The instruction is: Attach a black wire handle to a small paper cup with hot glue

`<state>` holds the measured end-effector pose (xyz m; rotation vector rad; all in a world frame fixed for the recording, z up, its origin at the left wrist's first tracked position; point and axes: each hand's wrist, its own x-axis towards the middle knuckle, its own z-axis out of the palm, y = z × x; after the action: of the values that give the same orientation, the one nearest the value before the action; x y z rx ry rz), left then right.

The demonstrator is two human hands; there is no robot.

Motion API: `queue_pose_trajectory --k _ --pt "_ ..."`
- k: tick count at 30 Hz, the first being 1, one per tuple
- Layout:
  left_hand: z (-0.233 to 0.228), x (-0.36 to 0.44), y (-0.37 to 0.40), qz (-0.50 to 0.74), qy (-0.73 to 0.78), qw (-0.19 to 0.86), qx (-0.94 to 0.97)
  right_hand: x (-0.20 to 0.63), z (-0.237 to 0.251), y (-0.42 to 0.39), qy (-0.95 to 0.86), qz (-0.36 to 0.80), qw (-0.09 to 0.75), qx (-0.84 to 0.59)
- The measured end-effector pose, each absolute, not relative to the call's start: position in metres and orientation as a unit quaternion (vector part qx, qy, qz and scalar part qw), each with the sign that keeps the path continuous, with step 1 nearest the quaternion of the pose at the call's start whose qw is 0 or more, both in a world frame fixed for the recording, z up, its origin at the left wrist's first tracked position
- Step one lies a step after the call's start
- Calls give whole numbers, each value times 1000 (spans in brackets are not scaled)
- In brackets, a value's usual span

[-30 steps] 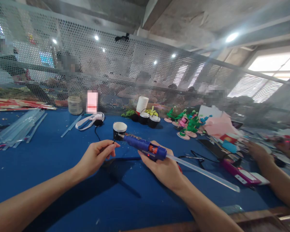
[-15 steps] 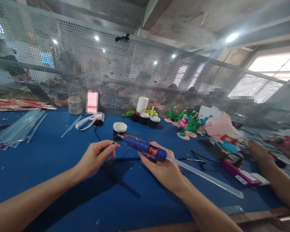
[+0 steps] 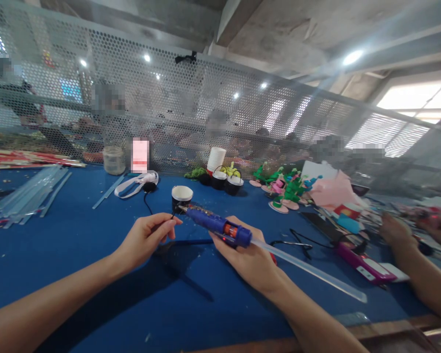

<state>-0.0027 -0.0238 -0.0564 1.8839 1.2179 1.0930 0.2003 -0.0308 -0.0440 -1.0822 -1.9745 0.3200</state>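
My right hand (image 3: pixel 248 255) is wrapped round a blue hot glue gun (image 3: pixel 209 220). A long clear glue stick (image 3: pixel 308 269) juts from its back end, and a small red light glows on its side. The gun's tip points left, at or very near the front of a small black paper cup (image 3: pixel 182 202) with a white rim. Thumb and fingers of my left hand (image 3: pixel 156 233) pinch a thin black cord (image 3: pixel 173 215) just before the cup. Behind that hand, a black cord also runs up to a dark round piece beside a looped white ribbon (image 3: pixel 132 185).
Clear glue sticks (image 3: pixel 33 193) lie left, near a jar (image 3: pixel 113 160) and a lit phone (image 3: pixel 140 156). Stacked white cups (image 3: pixel 216 159), handled black cups (image 3: pixel 234 183) and green figures (image 3: pixel 294 189) stand behind. At right are a purple device (image 3: pixel 365 264) and another person's hand (image 3: pixel 397 233).
The glue gun has shifted very slightly left, its tip still at the cup's front. My left hand keeps its pinch in the same place. The other person's hand at right moved a little.
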Motion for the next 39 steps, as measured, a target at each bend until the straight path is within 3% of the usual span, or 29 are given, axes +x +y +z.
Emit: queue_pose_trajectory --k 39 --pt "-52 0 -28 432 444 391 681 202 -46 -29 -759 152 474 -419"
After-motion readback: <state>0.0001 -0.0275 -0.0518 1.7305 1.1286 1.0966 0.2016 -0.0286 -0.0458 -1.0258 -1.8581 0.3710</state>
